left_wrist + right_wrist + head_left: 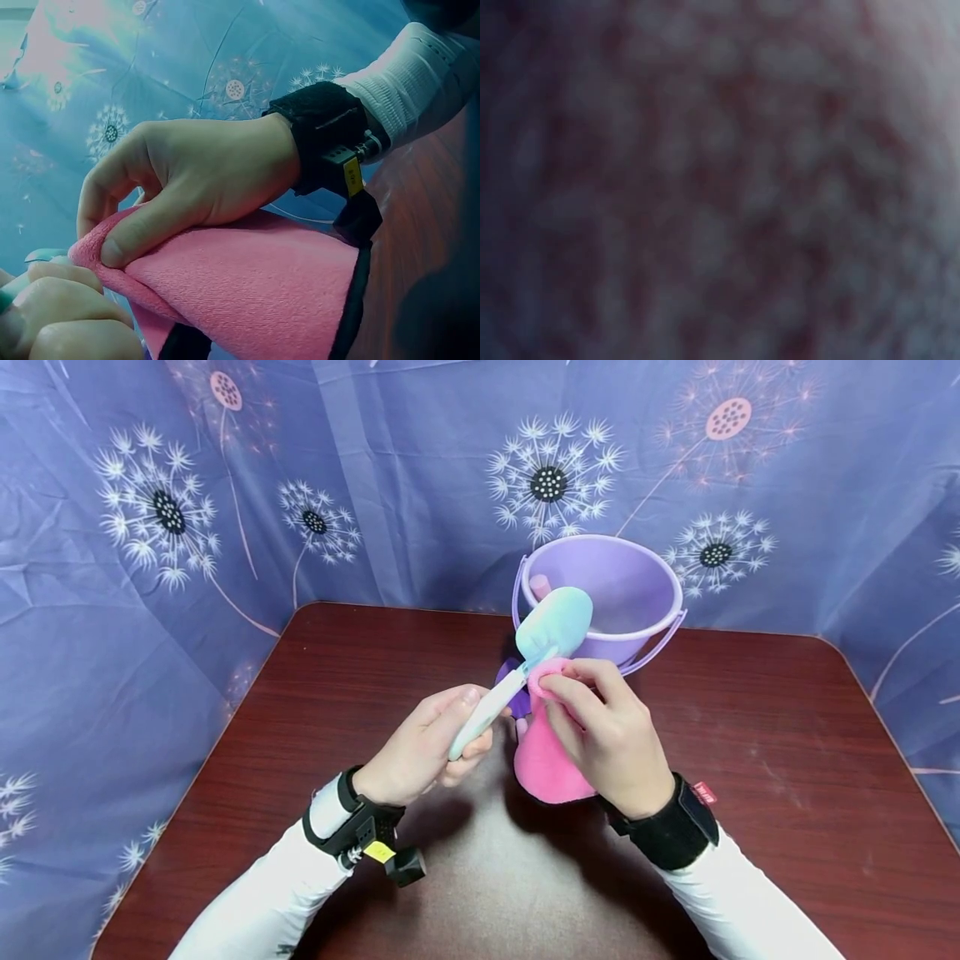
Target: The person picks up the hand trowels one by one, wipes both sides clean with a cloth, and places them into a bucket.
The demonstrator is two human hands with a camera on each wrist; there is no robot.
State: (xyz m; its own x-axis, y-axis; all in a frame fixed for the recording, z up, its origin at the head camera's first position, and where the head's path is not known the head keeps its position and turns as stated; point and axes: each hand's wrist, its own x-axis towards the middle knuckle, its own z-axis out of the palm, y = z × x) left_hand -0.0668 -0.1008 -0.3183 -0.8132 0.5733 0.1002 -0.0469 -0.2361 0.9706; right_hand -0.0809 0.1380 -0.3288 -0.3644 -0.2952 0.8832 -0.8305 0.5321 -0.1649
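Observation:
My left hand point(420, 743) grips the white handle of a toy shovel point(555, 622), held slanting with its pale blue blade up and to the right. With thumb and fingers, my right hand point(611, 743) pinches a pink cloth point(551, 764) at the neck of the shovel, and the rest of the cloth hangs below. In the left wrist view the cloth point(255, 277) shows a fuzzy face and a dark edge, bunched under the right thumb beside the curled left fingers point(67, 307). The right wrist view is only a dark blur.
A purple bucket point(637, 647) stands behind the hands at the table's back, a pink piece point(539, 585) inside it and its handle hanging down. Some purple object point(517, 702) lies partly hidden behind the shovel and cloth. Dandelion-patterned fabric point(420, 485) surrounds the dark red wooden table point(787, 752).

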